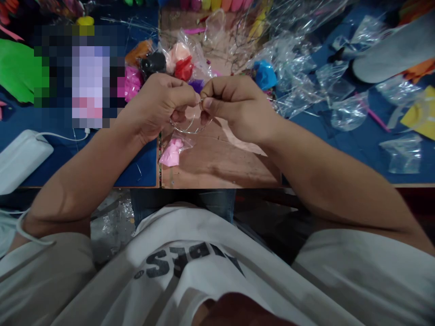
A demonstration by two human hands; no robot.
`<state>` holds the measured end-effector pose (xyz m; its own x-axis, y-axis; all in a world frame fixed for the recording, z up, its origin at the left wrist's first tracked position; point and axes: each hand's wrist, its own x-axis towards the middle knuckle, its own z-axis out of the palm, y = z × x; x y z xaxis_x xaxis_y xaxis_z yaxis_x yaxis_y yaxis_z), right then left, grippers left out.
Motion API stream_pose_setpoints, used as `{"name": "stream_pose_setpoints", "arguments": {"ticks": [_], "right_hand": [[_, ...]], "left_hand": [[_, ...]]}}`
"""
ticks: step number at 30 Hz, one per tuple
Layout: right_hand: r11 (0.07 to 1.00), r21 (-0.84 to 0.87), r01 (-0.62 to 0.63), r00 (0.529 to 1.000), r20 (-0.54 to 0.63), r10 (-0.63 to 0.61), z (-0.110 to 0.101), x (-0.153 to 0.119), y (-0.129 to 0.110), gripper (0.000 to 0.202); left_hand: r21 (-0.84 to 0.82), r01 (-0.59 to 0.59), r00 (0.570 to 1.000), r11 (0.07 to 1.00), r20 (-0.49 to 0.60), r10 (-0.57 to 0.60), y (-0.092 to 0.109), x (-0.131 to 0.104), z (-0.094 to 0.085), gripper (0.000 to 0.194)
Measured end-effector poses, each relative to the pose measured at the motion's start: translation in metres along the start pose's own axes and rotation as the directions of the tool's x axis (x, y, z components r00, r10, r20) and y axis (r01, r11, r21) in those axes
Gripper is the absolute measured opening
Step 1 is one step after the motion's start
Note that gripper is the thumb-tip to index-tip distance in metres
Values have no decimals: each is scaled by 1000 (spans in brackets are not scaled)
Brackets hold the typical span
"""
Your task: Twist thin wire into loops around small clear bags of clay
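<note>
Between my two hands is a thin, shiny loop of wire (190, 131), its lower curve hanging below my fingers. My left hand (161, 102) pinches it between thumb and forefinger from the left. From the right, my right hand (234, 105) pinches it too, and the fingertips of both hands almost meet. Just beyond my left hand lie small bags of coloured material: magenta (132, 83), black (154, 62) and red (184, 69). A small bag with a pink lump (172, 152) rests on the wooden board (220, 167) below my hands.
Crumpled clear plastic bags (295, 81) cover the right side, with a blue bag (265, 74) near my right hand. A white power bank (23, 158) with a cable lies at left. A large grey rounded object (397, 50) and a pink stick (375, 115) are at right.
</note>
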<state>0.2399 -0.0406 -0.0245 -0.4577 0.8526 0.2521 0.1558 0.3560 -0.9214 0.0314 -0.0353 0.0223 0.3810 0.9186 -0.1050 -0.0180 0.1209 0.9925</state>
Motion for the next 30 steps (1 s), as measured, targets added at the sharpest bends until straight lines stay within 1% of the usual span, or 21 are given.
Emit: {"name": "stream_pose_setpoints", "arguments": {"ticks": [1, 3, 4, 5, 7, 9, 11, 13, 16, 17, 19, 20, 22, 24, 25, 27, 28, 29, 30], "right_hand": [[999, 38, -5, 999, 38, 4, -3, 2, 3, 60], [996, 92, -3, 995, 104, -6, -8, 5, 7, 64], [995, 102, 15, 993, 112, -26, -10, 6, 7, 65], [995, 86, 45, 994, 94, -53, -12, 5, 6, 65], [991, -45, 123, 992, -1, -123, -12, 3, 0, 57], [953, -259, 157, 978, -95, -187, -10, -2, -9, 39], [897, -412, 158, 966, -122, -227, -8, -6, -15, 24], [887, -430, 166, 968, -99, -230, -6, -7, -16, 19], [920, -344, 187, 975, -52, -217, -5, -5, -11, 22], [921, -345, 181, 976, -49, -210, -5, -4, -10, 23], [887, -432, 161, 975, -66, -210, -5, -4, -11, 24], [852, -503, 143, 975, -76, -209, -5, -5, -13, 24], [750, -651, 117, 972, -81, -222, -5, -7, -18, 21], [608, -785, 118, 964, -55, -259, -4, -9, -23, 15], [526, -842, 124, 959, -35, -282, -3, -10, -25, 16], [369, -922, 117, 950, -5, -314, 0, -9, -28, 26], [315, -944, 103, 951, 0, -309, 1, -8, -30, 33], [284, -955, 86, 956, -1, -293, 2, -7, -33, 41], [275, -959, 66, 965, -8, -260, 3, -5, -35, 49]], "left_hand": [[-5, -2, 1000, 1000, -6, 2, 0, 0, 0, 48], [-10, -15, 1000, 1000, -11, 15, -2, 1, -1, 38], [-11, -31, 999, 999, -21, 31, -3, 2, -2, 35], [-10, -48, 998, 999, -34, 47, -4, 2, -2, 35], [-8, -72, 995, 997, -70, 71, -5, 4, -3, 46], [-7, -70, 994, 998, -87, 69, -5, 5, -4, 53], [0, -62, 994, 998, -85, 62, -3, 4, -3, 52], [17, -78, 993, 997, -86, 79, -3, 2, -2, 42], [38, -90, 992, 995, -82, 93, -3, -1, 1, 25], [36, -89, 993, 995, -79, 92, -4, -1, 1, 25], [24, -78, 994, 997, -77, 80, -5, -1, 2, 31], [19, -72, 994, 997, -83, 74, -5, 0, 3, 34], [7, -55, 994, 998, -97, 56, -6, 2, 3, 38], [-21, -54, 993, 998, -108, 51, -8, 5, 3, 38], [-43, -57, 992, 997, -115, 52, -8, 6, 3, 38], [-94, -61, 989, 994, -137, 48, -9, 6, 3, 39], [-118, -54, 989, 992, -143, 36, -9, 6, 3, 41], [-139, -39, 990, 990, -141, 19, -8, 5, 3, 43], [-156, -22, 991, 987, -134, 1, -7, 4, 3, 46]]}}
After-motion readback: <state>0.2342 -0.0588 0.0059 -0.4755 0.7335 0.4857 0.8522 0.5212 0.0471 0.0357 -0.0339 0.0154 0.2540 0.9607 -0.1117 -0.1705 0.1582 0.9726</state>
